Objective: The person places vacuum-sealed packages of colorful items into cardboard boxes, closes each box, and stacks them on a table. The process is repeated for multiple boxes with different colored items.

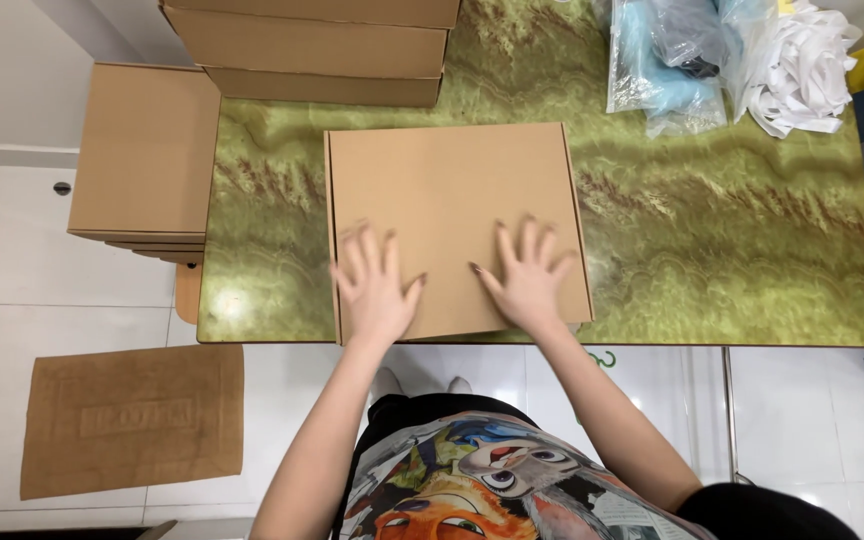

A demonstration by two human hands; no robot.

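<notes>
A flat, closed, brown cardboard box (452, 220) lies on the green marbled table (732, 250), its near edge reaching the table's near edge and its body sitting left of the table's middle. Both hands rest on the near half of its lid with fingers spread and palms down, pressing flat rather than gripping anything. The left hand (374, 288) lies near the box's near left corner, and the right hand (524, 280) lies just beside it toward the near right corner, the 2 thumbs pointing at each other with a small gap between them. At the table's far left corner stands a stack of 3 more flat brown cardboard boxes (317, 50), well apart from the box under the hands. Off the table's left edge, a second stack of similar brown boxes (142, 150) sits on something lower; what carries it cannot be told. At the far right corner of the table lies a heap of clear plastic bags with pale blue contents (662, 60), touching a bundle of white fabric strips (802, 65). On the white tiled floor (12, 260) to the left, beyond the near left corner of the table, lies a rectangular brown mat (132, 420). The person wears a top with a colourful cartoon print (472, 480).
</notes>
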